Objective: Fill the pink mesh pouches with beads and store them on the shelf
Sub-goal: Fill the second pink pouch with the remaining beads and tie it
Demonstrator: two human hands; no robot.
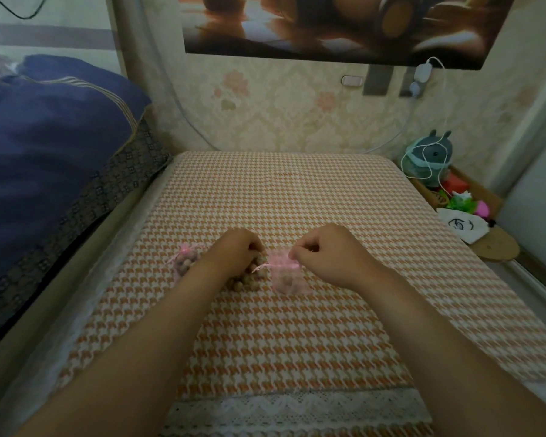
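A pink mesh pouch (287,275) lies on the orange-and-white checked tablecloth (297,335), with a few brown beads inside it. My right hand (328,255) pinches the pouch's top edge. Just left of it, a pile of loose brown beads (238,283) rests on the cloth, and my left hand (238,252) is curled over the pile with its fingers closed on some beads. Further left sits a second pink pouch (186,258), full of beads and tied at the top.
A bed with a dark blue blanket (44,152) runs along the left. To the right of the table, a low wooden shelf (492,244) holds a grey plush toy (429,159), a white drawstring bag (460,227) and colourful items. Wallpapered wall lies behind.
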